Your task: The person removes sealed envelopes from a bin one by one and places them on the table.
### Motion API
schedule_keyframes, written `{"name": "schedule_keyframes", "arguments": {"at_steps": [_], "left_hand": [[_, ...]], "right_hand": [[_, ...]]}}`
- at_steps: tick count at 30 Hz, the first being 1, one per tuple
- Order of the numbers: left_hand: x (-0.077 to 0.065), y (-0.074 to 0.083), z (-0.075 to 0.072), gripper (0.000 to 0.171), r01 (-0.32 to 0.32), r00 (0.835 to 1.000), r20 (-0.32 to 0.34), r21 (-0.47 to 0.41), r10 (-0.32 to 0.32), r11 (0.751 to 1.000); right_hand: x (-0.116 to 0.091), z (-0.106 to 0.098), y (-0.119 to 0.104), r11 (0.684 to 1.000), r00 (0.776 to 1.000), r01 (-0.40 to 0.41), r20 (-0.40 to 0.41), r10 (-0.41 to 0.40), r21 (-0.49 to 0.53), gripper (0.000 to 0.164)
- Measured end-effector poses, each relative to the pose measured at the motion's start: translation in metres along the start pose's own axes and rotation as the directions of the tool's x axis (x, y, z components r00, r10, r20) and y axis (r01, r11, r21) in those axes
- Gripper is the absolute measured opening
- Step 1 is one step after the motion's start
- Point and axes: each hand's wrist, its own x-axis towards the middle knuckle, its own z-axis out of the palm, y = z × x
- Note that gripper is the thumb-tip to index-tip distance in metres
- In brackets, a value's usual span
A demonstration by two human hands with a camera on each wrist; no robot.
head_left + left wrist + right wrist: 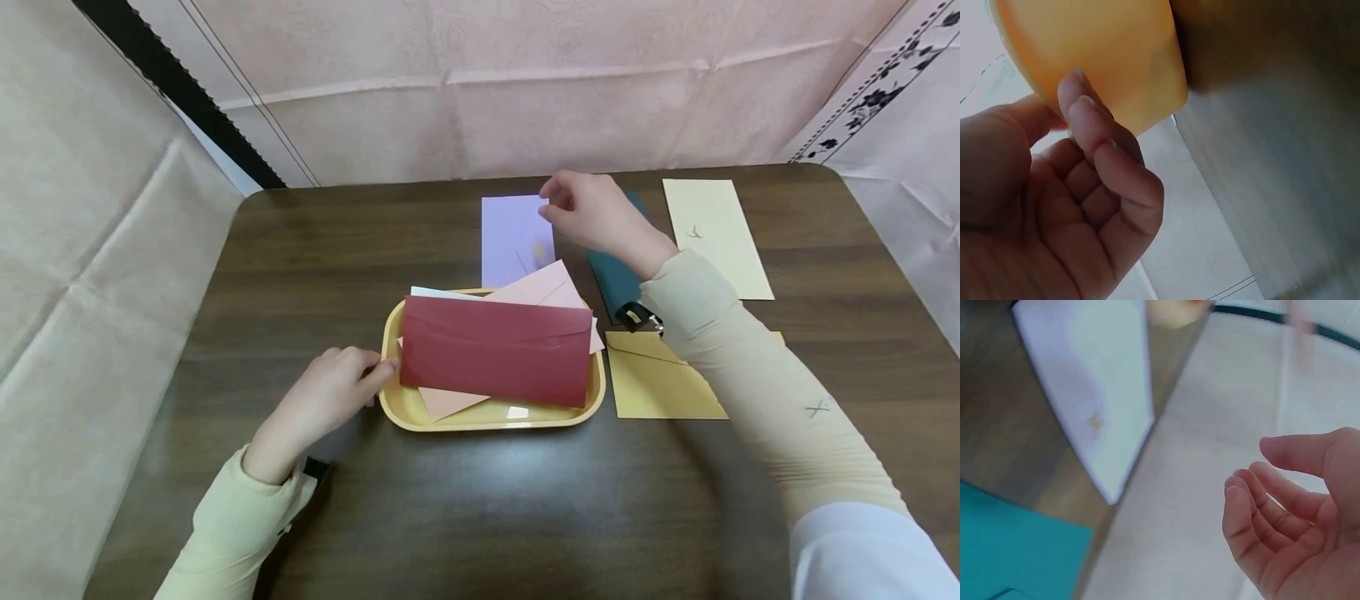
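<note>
My left hand (333, 387) pinches the left rim of a yellow tray (487, 427), thumb on one side and fingers against the outer wall, as the left wrist view shows on the tray (1122, 50). Across the tray lies a dark red envelope (495, 354). Beneath it, a pink envelope (547, 285), a peach one (446, 403) and a pale blue edge stick out. My right hand (596, 212) is raised near the top right corner of a lilac envelope (510, 237). Its fingers are loosely bent and hold nothing, also in the right wrist view.
Right of the tray lie a yellow-gold envelope (656, 387) and a teal envelope (615, 283), both partly hidden by my right arm. A cream envelope (716, 233) lies at the back right. Cloth hangs (487, 125) behind the table's far edge.
</note>
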Motion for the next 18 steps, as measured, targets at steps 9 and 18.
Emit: {"name": "schedule_keyframes", "arguments": {"at_steps": [9,18], "left_hand": [[-0.01,0.002,0.006,0.05,0.038,0.999,-0.02,-0.034,-0.038,0.999],[-0.014,0.0,0.018,0.046,0.017,0.991,-0.132,-0.04,-0.022,0.999]], "right_hand": [[-0.036,0.0,-0.042,0.988,0.987,0.153,0.05,-0.151,-0.027,0.029],[-0.063,0.022,-0.058,0.968,0.957,0.207,0.235,-0.17,-0.14,0.028]]}}
